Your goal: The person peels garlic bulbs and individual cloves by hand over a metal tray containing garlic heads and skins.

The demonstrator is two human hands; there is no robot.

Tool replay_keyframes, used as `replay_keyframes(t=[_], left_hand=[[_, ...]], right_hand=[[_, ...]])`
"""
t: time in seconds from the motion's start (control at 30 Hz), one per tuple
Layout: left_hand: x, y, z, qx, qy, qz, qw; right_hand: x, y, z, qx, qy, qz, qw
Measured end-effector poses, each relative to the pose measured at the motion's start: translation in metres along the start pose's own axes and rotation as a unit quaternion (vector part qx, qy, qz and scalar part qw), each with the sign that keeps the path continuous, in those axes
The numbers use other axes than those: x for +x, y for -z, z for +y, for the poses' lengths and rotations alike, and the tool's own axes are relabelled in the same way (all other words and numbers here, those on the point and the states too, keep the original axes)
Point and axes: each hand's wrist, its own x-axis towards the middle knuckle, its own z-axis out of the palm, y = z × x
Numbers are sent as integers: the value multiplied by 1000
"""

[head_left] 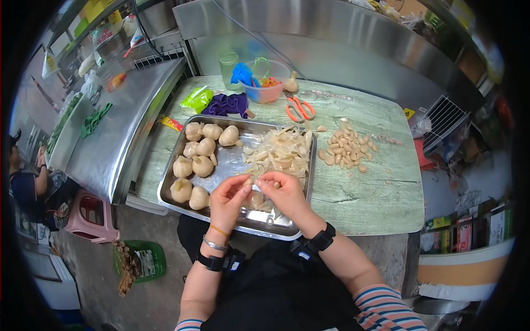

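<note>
Over the front of a metal tray [221,164], my left hand [229,196] and my right hand [284,193] meet with fingertips pinched. Between them is a small garlic clove [250,182], partly hidden by the fingers. Both hands are closed on it. Whole garlic bulbs [203,166] lie in the tray's left half. A heap of papery garlic skins [280,148] fills its right half, just beyond my right hand. Peeled garlic cloves [346,146] are piled on the table to the right of the tray.
Orange-handled scissors [300,109], a plastic bowl [274,91], a green glass jar [229,69], a purple cloth [226,103] and a green packet [197,100] stand at the table's back. A steel counter [146,121] adjoins on the left. Another person [33,187] is at far left, near a pink stool [92,218].
</note>
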Motion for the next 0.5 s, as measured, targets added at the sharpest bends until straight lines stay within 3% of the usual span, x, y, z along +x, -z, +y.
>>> replay_keyframes(t=[0.07,0.27,0.5], left_hand=[[0,0,-2,139,-122,15,983],[-1,-3,2,171,-132,17,976],[-6,-9,8,238,-155,22,959]], right_hand=[[-4,1,-8,92,-68,-72,991],[-3,1,-1,55,-26,-62,996],[-2,4,-1,37,-62,-72,995]])
